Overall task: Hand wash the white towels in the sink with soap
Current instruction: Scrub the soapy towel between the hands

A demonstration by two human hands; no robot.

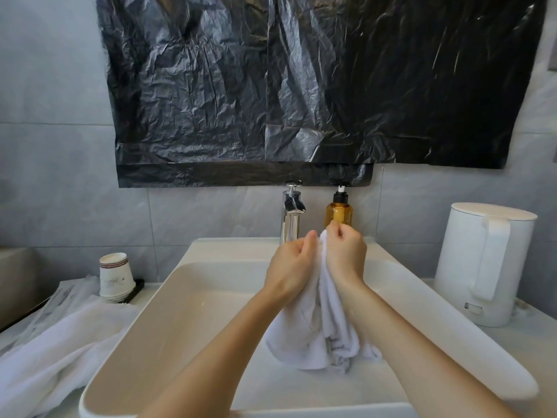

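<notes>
The left hand (289,267) and the right hand (346,254) have their fingers curled tight around the bunched upper end of a soft white towel (327,327), above the middle of the smooth rectangular sink (180,312). Its wrinkled lower part hangs into the basin. A second towel (54,342) lies draped over the sink's left edge.

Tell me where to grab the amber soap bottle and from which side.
Grip the soap bottle round its amber cylindrical body, below the black pump, coming from the right. It stands upright; the faucet crowds its left, and the left hand and right hand, gripping the towel, block the front.
</notes>
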